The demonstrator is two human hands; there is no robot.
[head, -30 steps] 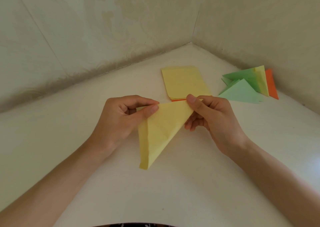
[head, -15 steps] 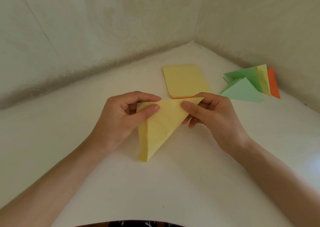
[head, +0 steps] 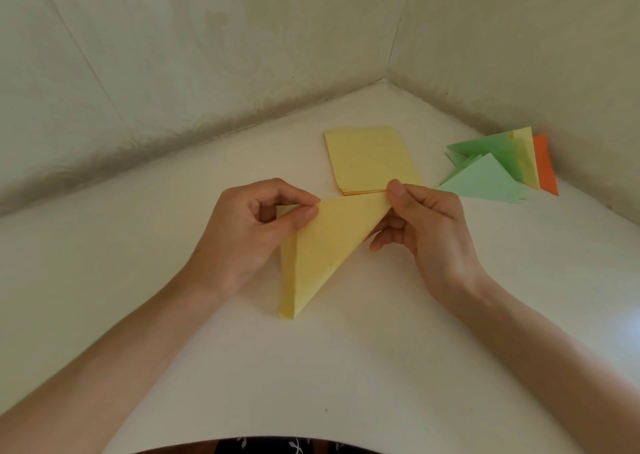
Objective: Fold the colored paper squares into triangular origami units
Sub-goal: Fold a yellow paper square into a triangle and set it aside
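Yellow paper [head: 322,245], folded to a triangle, is held at the centre of the frame, its lower tip near the table [head: 346,367]. At its upper corners the left hand [head: 249,232] and right hand [head: 426,225] each pinch it. The right thumb [head: 394,188] has slid outward to the corner tip since half a second ago. I judge the edges are being matched before creasing.

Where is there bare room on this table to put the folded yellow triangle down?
Bare table stretches from the left hand to the wall; another free patch lies below the yellow triangle, toward the near edge. Crowded: the far right corner, with the yellow stack and folded pile beyond the right hand.
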